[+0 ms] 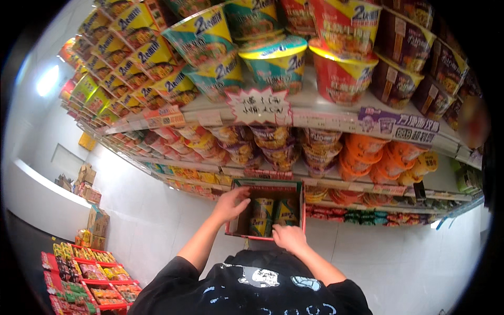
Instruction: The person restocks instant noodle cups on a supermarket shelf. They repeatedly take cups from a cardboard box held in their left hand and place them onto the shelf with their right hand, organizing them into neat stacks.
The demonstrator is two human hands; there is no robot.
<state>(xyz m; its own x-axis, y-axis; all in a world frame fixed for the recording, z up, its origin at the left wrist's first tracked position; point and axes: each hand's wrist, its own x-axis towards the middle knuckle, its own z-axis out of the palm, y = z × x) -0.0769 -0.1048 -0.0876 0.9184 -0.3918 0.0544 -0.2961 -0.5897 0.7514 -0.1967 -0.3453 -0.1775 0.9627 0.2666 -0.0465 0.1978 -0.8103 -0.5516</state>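
An open cardboard box (pixel 301 210) with red and green edges is in front of my body, below the shelves. Several noodle cups (pixel 261 207) in yellow and dark green lie in it. My left hand (pixel 231 205) is over the box's left wall, its fingers apart and reaching inward, with nothing seen in them. At the near right corner, my right hand (pixel 289 238) has its fingers curled down inside the near edge, close to the cups. What those fingertips touch is hidden.
A store shelf (pixel 325 121) spans the view ahead, stacked with teal noodle cups (pixel 274 63), red cups (pixel 344 73) and orange cups (pixel 362 152). Price signs (pixel 259 106) hang from its edge. A red snack display (pixel 86 275) stands lower left, with cardboard boxes (pixel 98 223) behind it.
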